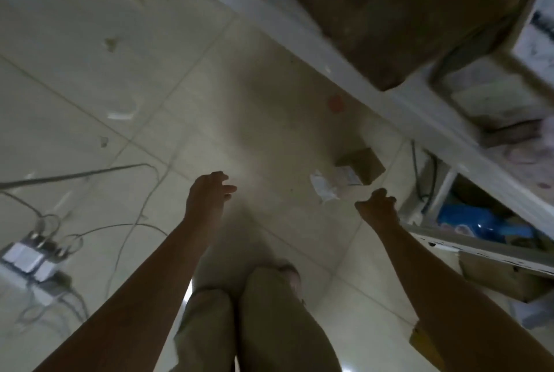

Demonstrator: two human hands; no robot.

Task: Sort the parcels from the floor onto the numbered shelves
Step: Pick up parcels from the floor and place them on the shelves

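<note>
From my remote seat, nearest the camera are the person's trouser legs [263, 320], standing on the tiled floor [150, 87]. Both bare arms reach forward and down. The left hand [209, 192] hangs relaxed with its fingers loosely curled, and it holds nothing. The right hand [378, 207] is seen from the back with its fingers bent under. I see nothing in it either, though the blur hides the palm. Off to the left sit a power strip [27, 257] and loose cables [132, 230].

Just beyond the right hand a small cardboard parcel [361, 165] lies on the floor with a crumpled white paper [325, 190] beside it, close to the foot of the shelves [338, 60]. Higher up, a big brown box [404, 12] already sits on a shelf.

I judge this to be the pick-up step: a reach toward the parcel, with no contact yet. The next move calls for bending lower, closing one or both hands round the parcel's sides and lifting it to read its label (I can make out no shelf numbers from here), while stepping clear of the cables.
</note>
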